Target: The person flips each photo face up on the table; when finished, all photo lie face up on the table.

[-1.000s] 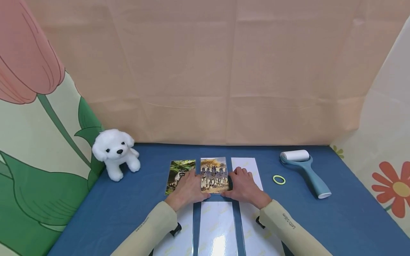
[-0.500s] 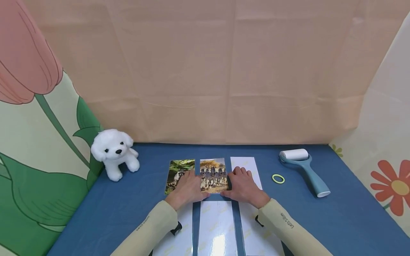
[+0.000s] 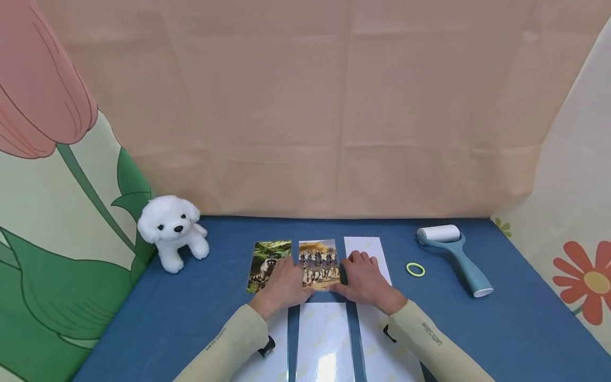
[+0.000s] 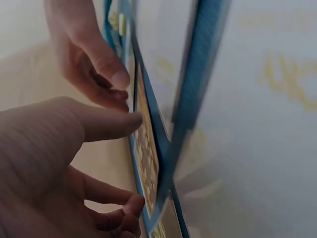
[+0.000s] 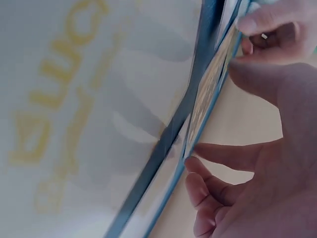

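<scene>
A photo card of running zebras point(image 3: 318, 262) lies on the blue table between my hands. My left hand point(image 3: 284, 284) rests at its left side, thumb by the lower left corner, partly over a second photo card point(image 3: 262, 260) of a black-and-white animal among greenery. On the other side, my right hand point(image 3: 365, 281) touches the zebra card's right edge, thumb near the lower right corner, and covers part of a white card point(image 3: 364, 245). In both wrist views the thumbs and index fingers are extended. Exact fingertip contact is hard to tell there.
Glossy white sheets point(image 3: 322, 334) lie in a row in front, under the forearms. A white plush dog point(image 3: 171, 228) stands at the back left. On the right are a yellow-green ring point(image 3: 415, 269) and a lint roller with a blue handle point(image 3: 470, 270).
The zebra card's top edge has settled slightly lower, level with the neighbouring card. Both hands keep nearly the same place, and the head view shifts a little.
</scene>
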`<state>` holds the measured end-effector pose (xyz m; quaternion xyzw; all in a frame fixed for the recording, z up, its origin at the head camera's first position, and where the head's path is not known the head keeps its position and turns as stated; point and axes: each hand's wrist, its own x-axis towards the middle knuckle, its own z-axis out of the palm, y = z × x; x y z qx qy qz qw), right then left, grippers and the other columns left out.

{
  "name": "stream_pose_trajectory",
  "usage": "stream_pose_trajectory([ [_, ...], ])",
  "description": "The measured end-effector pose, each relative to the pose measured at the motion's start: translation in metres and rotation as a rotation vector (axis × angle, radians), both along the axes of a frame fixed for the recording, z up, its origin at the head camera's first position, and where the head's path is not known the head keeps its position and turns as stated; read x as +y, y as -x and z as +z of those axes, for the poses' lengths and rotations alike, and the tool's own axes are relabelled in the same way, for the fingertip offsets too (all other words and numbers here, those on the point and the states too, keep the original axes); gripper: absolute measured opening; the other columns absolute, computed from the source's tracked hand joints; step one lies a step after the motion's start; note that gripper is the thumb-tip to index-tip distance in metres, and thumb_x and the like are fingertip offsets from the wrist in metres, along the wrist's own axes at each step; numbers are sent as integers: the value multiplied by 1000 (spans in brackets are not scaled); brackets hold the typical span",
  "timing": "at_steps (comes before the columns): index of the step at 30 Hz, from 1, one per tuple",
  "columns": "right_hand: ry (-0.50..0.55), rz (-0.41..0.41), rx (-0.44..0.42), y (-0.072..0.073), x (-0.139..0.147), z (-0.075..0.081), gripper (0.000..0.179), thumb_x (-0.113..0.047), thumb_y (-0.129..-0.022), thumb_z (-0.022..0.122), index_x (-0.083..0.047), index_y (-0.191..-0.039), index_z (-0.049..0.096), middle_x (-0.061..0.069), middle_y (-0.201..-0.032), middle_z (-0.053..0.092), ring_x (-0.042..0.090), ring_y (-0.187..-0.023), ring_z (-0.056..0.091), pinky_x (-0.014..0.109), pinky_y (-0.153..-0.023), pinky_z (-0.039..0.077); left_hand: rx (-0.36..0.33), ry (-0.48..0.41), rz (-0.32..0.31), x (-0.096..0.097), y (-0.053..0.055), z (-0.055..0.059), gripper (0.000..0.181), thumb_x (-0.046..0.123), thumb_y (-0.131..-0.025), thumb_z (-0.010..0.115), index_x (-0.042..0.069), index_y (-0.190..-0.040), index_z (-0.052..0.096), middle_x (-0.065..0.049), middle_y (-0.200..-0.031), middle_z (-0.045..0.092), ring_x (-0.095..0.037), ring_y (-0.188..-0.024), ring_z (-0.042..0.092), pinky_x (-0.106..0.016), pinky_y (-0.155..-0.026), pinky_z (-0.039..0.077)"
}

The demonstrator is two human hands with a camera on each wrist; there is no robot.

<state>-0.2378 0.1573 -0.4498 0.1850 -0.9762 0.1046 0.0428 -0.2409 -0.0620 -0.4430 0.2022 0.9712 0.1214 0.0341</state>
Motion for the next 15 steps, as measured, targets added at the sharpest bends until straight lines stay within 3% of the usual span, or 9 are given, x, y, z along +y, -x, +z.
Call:
stream_pose_trajectory([
  [3,27,-8,45,-1,5,0,51,-42,-88,77,-1,-118,68,13,-110,58,31,-101,52,47,-81,40,24,-90,-6,5,-1,1,47,36,-97,68,-7,-117,66,-27,-120,56,-38,-111,55,-52,-95,45],
  [5,50,-11,75,-2,9,0,48,-36,-91,75,-1,-121,67,15,-113,59,33,-102,55,49,-84,44,29,-169,-8,10,-1,2,49,30,-99,66,-10,-128,60,-26,-121,56,-37,-108,57,-51,-91,48],
  [10,107,-17,135,-5,19,1,40,-25,-95,72,5,-121,64,18,-112,61,32,-98,62,47,-85,53,2,-331,-19,26,-2,2,44,21,-101,62,-11,-131,59,-24,-122,57,-35,-107,59,-49,-88,51],
  [15,139,-29,179,-8,32,1,33,-17,-94,71,7,-117,65,18,-108,62,32,-95,62,47,-84,54,-13,-368,-48,41,-1,-1,31,16,-101,60,-8,-119,66,-20,-114,60,-32,-101,58,-47,-83,50],
])
